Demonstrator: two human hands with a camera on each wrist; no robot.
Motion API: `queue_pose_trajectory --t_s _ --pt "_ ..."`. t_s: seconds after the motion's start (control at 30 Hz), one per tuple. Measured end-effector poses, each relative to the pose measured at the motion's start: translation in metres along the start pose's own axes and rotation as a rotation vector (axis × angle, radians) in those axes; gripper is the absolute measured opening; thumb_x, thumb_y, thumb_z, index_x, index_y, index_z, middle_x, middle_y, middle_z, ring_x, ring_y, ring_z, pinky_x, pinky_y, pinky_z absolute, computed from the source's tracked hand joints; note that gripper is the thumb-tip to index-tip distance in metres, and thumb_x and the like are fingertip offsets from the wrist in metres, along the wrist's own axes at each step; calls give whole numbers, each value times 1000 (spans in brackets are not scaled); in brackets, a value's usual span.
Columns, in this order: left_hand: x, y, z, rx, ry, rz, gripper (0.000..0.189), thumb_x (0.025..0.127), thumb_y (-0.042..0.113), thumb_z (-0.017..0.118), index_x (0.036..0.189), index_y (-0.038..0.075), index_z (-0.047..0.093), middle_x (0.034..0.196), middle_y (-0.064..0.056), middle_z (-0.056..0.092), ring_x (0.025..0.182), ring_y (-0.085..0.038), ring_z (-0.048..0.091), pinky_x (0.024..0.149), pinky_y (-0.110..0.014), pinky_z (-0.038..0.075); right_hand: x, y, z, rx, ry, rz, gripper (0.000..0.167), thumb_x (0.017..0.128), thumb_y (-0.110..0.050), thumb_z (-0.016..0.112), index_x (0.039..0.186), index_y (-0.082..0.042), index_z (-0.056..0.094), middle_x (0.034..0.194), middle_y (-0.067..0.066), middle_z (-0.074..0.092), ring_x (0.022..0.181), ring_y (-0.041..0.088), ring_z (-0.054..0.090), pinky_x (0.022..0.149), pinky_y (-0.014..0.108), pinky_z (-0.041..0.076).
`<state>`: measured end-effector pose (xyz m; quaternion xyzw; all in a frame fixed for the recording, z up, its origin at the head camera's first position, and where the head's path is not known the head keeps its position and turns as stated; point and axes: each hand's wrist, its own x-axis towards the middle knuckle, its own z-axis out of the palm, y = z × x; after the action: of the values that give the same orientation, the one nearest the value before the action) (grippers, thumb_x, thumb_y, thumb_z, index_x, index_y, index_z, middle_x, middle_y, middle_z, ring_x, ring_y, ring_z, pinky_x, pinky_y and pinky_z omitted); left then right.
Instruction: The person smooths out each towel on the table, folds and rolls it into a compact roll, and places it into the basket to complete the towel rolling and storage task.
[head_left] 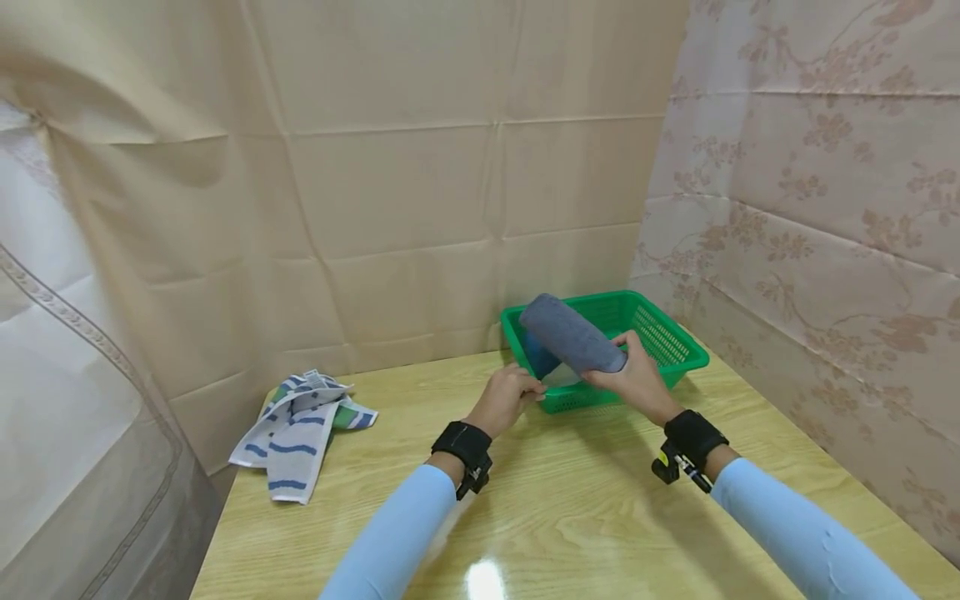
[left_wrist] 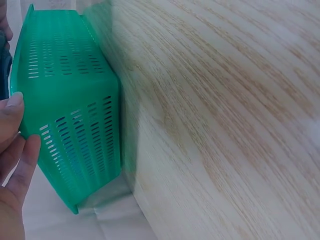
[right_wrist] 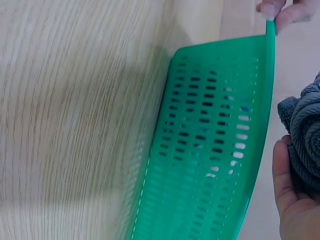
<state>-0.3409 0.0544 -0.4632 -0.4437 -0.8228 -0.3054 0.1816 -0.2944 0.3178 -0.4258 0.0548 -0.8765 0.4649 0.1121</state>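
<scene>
While our left hand (head_left: pixel 504 400) pinches the basket (left_wrist: pixel 65 97), our right hand (head_left: pixel 639 380) holds the rolled towel (head_left: pixel 570 333); we'd best squeeze gently.

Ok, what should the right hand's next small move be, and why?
I'd probably lower the rolled towel gently into the basket. The right hand holds it tilted over the basket, and the left hand pinches the rim, which should help keep the basket steady.
</scene>
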Motion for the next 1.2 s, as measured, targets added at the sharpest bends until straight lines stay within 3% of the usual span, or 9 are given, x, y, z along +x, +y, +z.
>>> queue_pose_trajectory --t_s 0.83,1.2 --pt "-1 -2 -1 47 -1 4 11 91 10 77 100 8 82 93 -1 74 89 -16 64 79 -17 50 15 22 -24 -90 88 96 83 88 -42 82 140 -3 31 123 31 51 100 42 60 72 43 50" --pt "-2 -4 3 69 -4 24 11 92 13 76 102 11 82 94 0 75 90 -15 64 79 -15 48 18 35 -35 -164 161 84 83 89 -45 80 140 1 32 121 32 52 98 45 60 70 45 49"
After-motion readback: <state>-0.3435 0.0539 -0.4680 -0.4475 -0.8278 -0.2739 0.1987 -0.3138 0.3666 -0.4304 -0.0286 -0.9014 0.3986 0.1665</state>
